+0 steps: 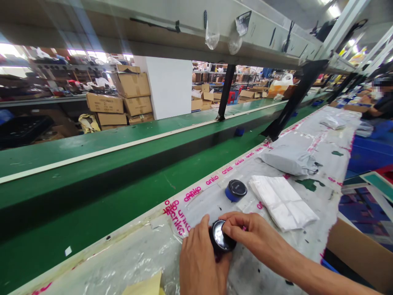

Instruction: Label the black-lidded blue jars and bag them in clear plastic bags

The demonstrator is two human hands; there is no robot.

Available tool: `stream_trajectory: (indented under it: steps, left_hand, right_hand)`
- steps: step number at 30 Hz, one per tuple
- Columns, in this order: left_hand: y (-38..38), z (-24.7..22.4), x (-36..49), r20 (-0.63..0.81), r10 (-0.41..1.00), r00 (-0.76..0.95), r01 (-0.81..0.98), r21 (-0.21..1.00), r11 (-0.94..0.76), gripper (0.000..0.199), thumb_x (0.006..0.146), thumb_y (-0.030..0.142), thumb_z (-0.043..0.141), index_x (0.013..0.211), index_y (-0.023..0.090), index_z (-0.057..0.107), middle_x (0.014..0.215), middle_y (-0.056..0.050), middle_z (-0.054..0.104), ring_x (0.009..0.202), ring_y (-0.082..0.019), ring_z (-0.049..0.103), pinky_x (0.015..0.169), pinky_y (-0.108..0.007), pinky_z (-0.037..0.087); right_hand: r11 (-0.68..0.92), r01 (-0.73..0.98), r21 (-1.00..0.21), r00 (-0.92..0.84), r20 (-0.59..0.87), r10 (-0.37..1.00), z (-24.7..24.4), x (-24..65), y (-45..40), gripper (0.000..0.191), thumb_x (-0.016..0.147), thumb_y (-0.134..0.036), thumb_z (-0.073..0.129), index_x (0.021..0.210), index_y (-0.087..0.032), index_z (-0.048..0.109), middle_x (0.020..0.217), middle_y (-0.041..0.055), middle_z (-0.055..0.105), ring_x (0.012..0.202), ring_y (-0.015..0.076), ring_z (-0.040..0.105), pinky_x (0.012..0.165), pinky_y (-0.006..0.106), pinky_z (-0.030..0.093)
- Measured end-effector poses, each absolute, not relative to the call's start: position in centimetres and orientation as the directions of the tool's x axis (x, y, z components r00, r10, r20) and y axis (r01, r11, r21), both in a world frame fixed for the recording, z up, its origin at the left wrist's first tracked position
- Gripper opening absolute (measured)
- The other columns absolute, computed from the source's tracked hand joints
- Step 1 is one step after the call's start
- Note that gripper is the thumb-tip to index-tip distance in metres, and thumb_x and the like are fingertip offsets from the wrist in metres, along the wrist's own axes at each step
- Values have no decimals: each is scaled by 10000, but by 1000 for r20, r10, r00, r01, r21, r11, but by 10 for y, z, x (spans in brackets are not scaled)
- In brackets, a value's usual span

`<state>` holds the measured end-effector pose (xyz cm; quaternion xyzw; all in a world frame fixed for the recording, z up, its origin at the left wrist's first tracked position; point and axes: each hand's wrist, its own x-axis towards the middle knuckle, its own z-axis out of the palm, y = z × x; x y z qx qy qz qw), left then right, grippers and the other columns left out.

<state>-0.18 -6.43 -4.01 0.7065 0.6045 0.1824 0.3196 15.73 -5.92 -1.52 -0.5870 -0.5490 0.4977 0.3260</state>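
Black round container [221,238] with a glossy, light-reflecting top, held at the near end of the bench, tilted slightly, between both hands. Left hand [202,262] cups it from the lower side, fingers closed around its edge. Right hand [254,233] comes in from the right, fingers curled over the top rim, so the grip is narrow and both hands are on it. Can't tell if the lid is fully seated. Under it is a work surface [307,213] covered in scuffed plastic film with pink "anko" printed tape [211,180] along the edge. Yellow card [144,287] lies at the bottom edge, near the left hand.

Just past the hands is a second round container [236,190], blue body, black lid with a small label, lying tilted. To its right is a folded white packet [281,200], then a grey poly mailer [287,159], and another pale bag [333,122] farther along. Cardboard box [353,254] at right edge, blue crate [368,153] beyond. Green conveyor belt [92,151] runs along the left. Far side: stacked cardboard cartons [132,98] by a white pillar [168,88]. Seated person [379,106] in dark top at far right.
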Motion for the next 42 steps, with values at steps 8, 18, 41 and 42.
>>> stream_trajectory:
  steps: [8, 18, 41, 42]
  left_hand:
    - [-64, -41, -2, -117, 972, 204, 739, 670, -75, 716, 752, 176, 711, 1431, 191, 483, 1327, -113, 641, 1226, -296, 582, 1067, -406, 416]
    - [-64, -41, -1, -121, 972, 200, 738, 671, -68, 709, 754, 165, 716, 1426, 192, 491, 1330, -111, 639, 1231, -296, 576, 1074, -413, 408]
    - [-66, -37, 0, -136, 970, 203, 747, 662, -63, 715, 773, 142, 721, 1442, 208, 477, 1339, -100, 630, 1221, -298, 570, 1064, -418, 397]
    - [-66, -38, 0, -136, 970, 201, 748, 660, -62, 710, 776, 145, 718, 1441, 211, 478, 1336, -100, 632, 1219, -300, 571, 1059, -417, 399]
  right_hand:
    - [-189, 309, -932, -81, -224, 971, -17, 158, -60, 297, 846, -335, 572, 587, -199, 522, 794, 12, 645, 776, 186, 547, 690, 278, 405]
    - [-204, 317, -926, -80, -241, 967, -14, 156, -61, 205, 805, -325, 604, 643, -206, 562, 781, 24, 650, 829, 211, 582, 706, 293, 420]
    - [-197, 294, -935, -113, -239, 964, -13, 156, -58, 263, 826, -368, 619, 635, -206, 539, 770, 15, 612, 777, 191, 546, 718, 299, 404]
    - [-201, 298, -933, -107, -242, 964, -13, 155, -58, 258, 829, -365, 615, 639, -207, 540, 771, 16, 615, 787, 195, 550, 719, 300, 405]
